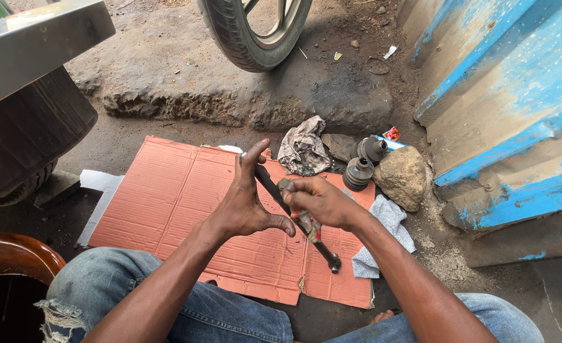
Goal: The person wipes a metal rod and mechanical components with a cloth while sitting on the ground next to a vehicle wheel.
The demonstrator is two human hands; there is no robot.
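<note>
A long dark metal shaft slants from upper left down to a knobbed end near my knees, held over an orange-red sheet of cardboard. My left hand props its upper end, fingers spread and the tip against the palm side. My right hand is closed round the middle of the shaft, gripping a small red and green wrapped piece against it. Both forearms reach forward over my jeans-clad knees.
Two black ribbed rubber boots lie beside a stone, with a dirty rag and a grey cloth nearby. A tyre stands ahead, a worn blue metal wall at right, a brown bowl at lower left.
</note>
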